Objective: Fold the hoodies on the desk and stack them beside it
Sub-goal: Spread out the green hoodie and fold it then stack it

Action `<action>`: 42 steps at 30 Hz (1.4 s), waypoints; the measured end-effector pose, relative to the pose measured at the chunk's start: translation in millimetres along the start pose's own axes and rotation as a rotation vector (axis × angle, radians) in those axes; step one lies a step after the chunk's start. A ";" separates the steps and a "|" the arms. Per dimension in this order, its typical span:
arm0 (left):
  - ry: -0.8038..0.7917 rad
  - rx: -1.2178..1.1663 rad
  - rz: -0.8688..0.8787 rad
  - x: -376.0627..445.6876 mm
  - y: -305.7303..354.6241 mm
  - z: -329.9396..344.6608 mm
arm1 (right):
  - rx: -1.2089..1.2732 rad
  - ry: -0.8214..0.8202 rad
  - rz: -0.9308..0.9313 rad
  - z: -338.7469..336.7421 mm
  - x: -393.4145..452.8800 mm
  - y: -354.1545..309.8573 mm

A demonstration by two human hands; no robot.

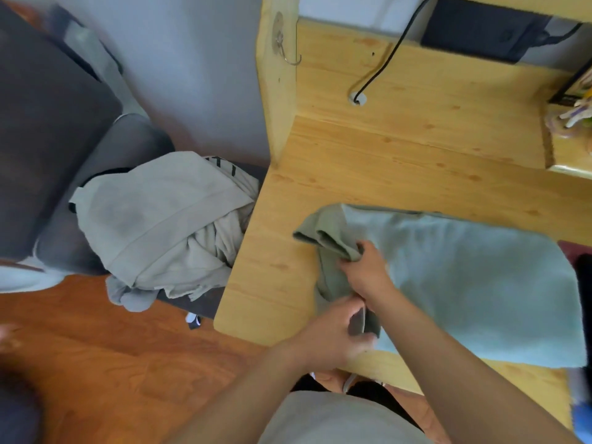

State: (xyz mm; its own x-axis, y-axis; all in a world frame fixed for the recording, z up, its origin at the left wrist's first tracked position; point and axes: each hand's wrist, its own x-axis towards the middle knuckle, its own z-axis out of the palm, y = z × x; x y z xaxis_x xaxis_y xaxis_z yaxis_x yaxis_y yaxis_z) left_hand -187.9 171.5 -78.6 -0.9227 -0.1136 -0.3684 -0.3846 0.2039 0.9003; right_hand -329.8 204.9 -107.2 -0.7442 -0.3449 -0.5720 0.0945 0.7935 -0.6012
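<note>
Soft green hoodie (448, 277) lies flat near the counter (400, 161) front edge. Right hand (368, 270) and left hand (330, 338) both pinch its folded sleeve. It seems light and limp; better held at the seams.

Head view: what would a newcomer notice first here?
First, the pale green hoodie spread on the wooden desk, with the right hand and left hand gripping its darker folded edge. Next, a rumpled beige heap of clothes on the dark seat left of the desk.
</note>
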 end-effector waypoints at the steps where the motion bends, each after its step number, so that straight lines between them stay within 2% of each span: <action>1: 0.055 -0.180 -0.074 -1.4 -2.7 2.6 | 0.105 0.048 0.086 -3.2 3.6 9.5; 2: 0.152 -0.365 -0.163 -2.0 -6.5 1.0 | 0.275 0.037 0.169 -6.1 6.3 16.0; 4: 0.377 -0.668 -0.335 -0.9 -12.0 -11.1 | 0.526 -0.083 0.270 -12.9 9.2 20.3; 6: 0.524 -0.772 -0.440 5.3 -21.8 -29.3 | 0.596 -0.196 0.263 -16.1 9.0 18.3; 8: 0.516 -0.789 -0.487 14.0 -27.1 -51.2 | 0.589 -0.210 0.245 -17.3 5.1 13.5; 11: 0.357 -0.871 -0.514 35.9 -23.0 -81.6 | 0.564 -0.174 0.236 -16.5 0.3 11.2; 13: 0.284 -0.798 -0.508 54.8 -12.7 -95.9 | 0.549 -0.198 0.216 -16.4 -1.7 10.4; 16: 0.218 -0.496 -0.475 82.8 -5.3 -108.3 | 0.610 -0.298 0.214 -21.6 -2.3 11.5; 18: 0.139 -0.303 -0.386 89.3 -2.4 -111.8 | 0.680 -0.378 0.231 -27.4 -2.4 13.7; 20: 0.168 -0.157 -0.316 92.5 -4.5 -119.6 | 0.738 -0.419 0.262 -33.4 -4.5 15.2; 22: 0.276 -0.129 -0.329 96.8 -14.6 -134.0 | 0.774 -0.448 0.272 -38.1 -5.7 16.1; 23: 0.384 -0.190 -0.384 98.9 -22.3 -143.0 | 0.777 -0.453 0.270 -39.9 -6.6 16.1; 26: 0.880 -0.480 -0.564 98.8 -42.6 -177.2 | 0.750 -0.436 0.258 -41.3 -6.1 15.8; 28: 1.143 -0.372 -0.582 83.8 -43.2 -192.5 | 0.700 -0.415 0.244 -39.4 -6.0 14.1; 29: 1.179 -0.296 -0.555 76.9 -40.7 -194.9 | 0.658 -0.403 0.239 -38.3 -6.6 12.2; 30: 1.129 -0.280 -0.495 70.3 -34.3 -194.6 | 0.601 -0.389 0.233 -36.8 -7.8 8.2; 31: 0.998 -0.324 -0.419 64.3 -28.2 -189.2 | 0.531 -0.364 0.231 -35.3 -9.2 3.3; 33: 0.573 -0.487 -0.352 48.0 -15.8 -165.9 | 0.422 -0.328 0.200 -29.9 -11.9 -6.8; 35: 0.208 -0.527 -0.465 31.7 -14.6 -140.8 | 0.364 -0.398 0.068 -25.7 -18.5 -20.2; 36: 0.090 -0.557 -0.530 25.4 -18.4 -129.4 | 0.310 -0.460 -0.008 -23.8 -23.1 -28.2; 38: 0.037 -0.765 -0.568 18.4 -36.3 -112.9 | 0.114 -0.522 -0.124 -20.3 -22.7 -41.4; 40: 0.161 -0.900 -0.633 13.1 -54.1 -102.3 | -0.198 -0.394 -0.257 -15.2 -2.2 -48.0; 41: 0.225 -0.836 -0.654 11.7 -61.2 -98.4 | -0.339 -0.300 -0.320 -14.3 11.5 -50.4; 42: 0.261 -0.673 -0.632 10.6 -66.2 -95.2 | -0.439 -0.235 -0.366 -13.9 24.4 -53.1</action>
State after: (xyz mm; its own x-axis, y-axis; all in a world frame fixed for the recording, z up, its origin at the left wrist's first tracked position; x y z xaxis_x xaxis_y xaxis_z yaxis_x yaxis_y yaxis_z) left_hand -169.7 64.3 -120.1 -0.4837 -0.2409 -0.8414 -0.6376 -0.5616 0.5273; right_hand -362.1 161.3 -81.6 -0.5065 -0.6955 -0.5096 -0.4579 0.7178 -0.5245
